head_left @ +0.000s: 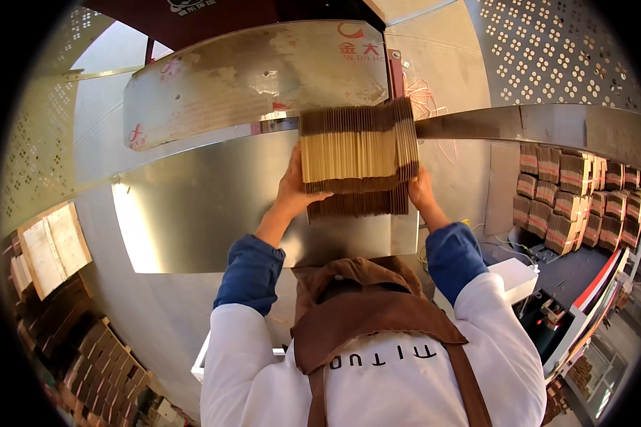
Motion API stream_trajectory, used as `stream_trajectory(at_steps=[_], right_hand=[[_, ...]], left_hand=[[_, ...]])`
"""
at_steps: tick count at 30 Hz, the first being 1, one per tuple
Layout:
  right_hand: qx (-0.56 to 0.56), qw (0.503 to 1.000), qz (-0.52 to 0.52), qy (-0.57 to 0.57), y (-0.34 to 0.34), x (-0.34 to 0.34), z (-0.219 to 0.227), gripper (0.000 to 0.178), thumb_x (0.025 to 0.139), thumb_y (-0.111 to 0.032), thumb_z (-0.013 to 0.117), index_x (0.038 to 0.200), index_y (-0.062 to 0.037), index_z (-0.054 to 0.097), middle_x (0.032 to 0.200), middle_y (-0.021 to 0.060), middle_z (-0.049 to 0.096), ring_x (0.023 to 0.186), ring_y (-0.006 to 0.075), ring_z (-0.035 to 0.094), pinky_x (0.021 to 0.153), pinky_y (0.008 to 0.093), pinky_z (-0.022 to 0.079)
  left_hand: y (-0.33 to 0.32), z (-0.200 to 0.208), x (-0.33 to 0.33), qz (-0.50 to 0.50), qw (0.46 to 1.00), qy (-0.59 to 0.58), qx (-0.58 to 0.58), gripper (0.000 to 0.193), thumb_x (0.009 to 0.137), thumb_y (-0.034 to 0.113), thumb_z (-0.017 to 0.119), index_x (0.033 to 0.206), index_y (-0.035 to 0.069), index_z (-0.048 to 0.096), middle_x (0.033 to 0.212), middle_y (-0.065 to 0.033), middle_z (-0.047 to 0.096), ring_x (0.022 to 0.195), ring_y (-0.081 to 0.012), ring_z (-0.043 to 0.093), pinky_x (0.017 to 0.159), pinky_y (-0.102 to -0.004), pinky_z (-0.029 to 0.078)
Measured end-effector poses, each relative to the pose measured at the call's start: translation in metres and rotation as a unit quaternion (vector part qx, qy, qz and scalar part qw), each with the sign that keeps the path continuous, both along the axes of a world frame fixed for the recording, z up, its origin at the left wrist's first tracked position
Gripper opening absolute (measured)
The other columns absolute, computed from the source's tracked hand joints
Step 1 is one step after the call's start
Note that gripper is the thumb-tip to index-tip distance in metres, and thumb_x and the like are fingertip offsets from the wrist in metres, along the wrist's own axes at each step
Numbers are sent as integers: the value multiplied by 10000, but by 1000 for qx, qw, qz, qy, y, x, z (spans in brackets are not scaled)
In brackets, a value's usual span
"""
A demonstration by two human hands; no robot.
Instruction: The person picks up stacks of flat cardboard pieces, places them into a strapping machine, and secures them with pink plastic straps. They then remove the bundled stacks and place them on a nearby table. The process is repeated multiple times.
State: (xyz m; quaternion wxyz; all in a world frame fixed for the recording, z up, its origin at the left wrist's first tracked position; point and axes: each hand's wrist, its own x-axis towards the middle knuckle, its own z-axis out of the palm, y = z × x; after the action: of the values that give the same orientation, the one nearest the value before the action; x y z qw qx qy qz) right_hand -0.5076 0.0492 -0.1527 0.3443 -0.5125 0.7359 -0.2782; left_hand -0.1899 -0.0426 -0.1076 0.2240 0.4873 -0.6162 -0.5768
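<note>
A thick stack of flat brown cardboard pieces [352,153], packed edge to edge, is held up between my two hands over a shiny metal tabletop [206,206]. On the stack's left side my left hand [296,186] presses with its palm, the thumb lying along the near lower edge. At the right end my right hand [421,188] grips the other side, with most of its fingers hidden behind the cardboard. A darker row of cardboard edges shows below the paler middle of the stack.
Beyond the tabletop is a machine with a scuffed metal panel [256,78] and a dark red housing [292,11]. Several banded cardboard bundles [559,192] are stacked at the right. More cardboard [100,363] is piled lower left, near a pale wooden board [55,249].
</note>
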Motion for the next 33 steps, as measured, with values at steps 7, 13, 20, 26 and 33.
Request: stream_trajectory(at_steps=[7, 13, 20, 26, 33], right_hand=[[47, 952, -106, -282, 41, 12, -6, 619, 972, -451, 425, 1386, 6, 379, 1249, 198, 547, 1176, 273, 524, 993, 358, 406], [34, 996, -28, -73, 43, 55, 10, 923, 695, -371, 823, 1390, -25, 324, 1275, 194, 504, 1164, 337, 515, 964, 398, 435], [71, 972, -90, -203, 42, 57, 20, 709, 717, -281, 811, 1226, 6, 410, 1126, 203, 563, 1044, 340, 564, 902, 402, 458], [25, 994, -90, 55, 41, 86, 33, 612, 756, -204, 719, 1184, 32, 351, 1042, 265, 563, 973, 457, 558, 807, 475, 481], [99, 984, -149, 24, 36, 91, 40, 697, 719, -214, 737, 1218, 34, 317, 905, 235, 603, 879, 451, 593, 777, 483, 478]], left_hand=[[22, -29, -5, 33, 978, -178, -100, 1040, 597, 277, 870, 1443, 86, 294, 1362, -168, 431, 1218, -356, 477, 977, -427, 470], [33, -57, -1, 81, 982, -146, -86, 868, 618, 337, 858, 1316, 41, 434, 1260, -152, 497, 1127, -352, 534, 884, -436, 493], [38, -79, 3, 49, 958, -170, -224, 878, 628, 354, 845, 1336, 79, 403, 1303, -128, 454, 1175, -350, 488, 914, -447, 486], [32, -44, -11, 62, 962, -163, -212, 913, 624, 334, 845, 1359, 84, 363, 1328, -131, 433, 1188, -350, 474, 926, -449, 482], [30, -32, -13, 90, 976, -136, -148, 930, 618, 283, 852, 1370, 80, 344, 1328, -146, 428, 1197, -351, 469, 935, -448, 476]])
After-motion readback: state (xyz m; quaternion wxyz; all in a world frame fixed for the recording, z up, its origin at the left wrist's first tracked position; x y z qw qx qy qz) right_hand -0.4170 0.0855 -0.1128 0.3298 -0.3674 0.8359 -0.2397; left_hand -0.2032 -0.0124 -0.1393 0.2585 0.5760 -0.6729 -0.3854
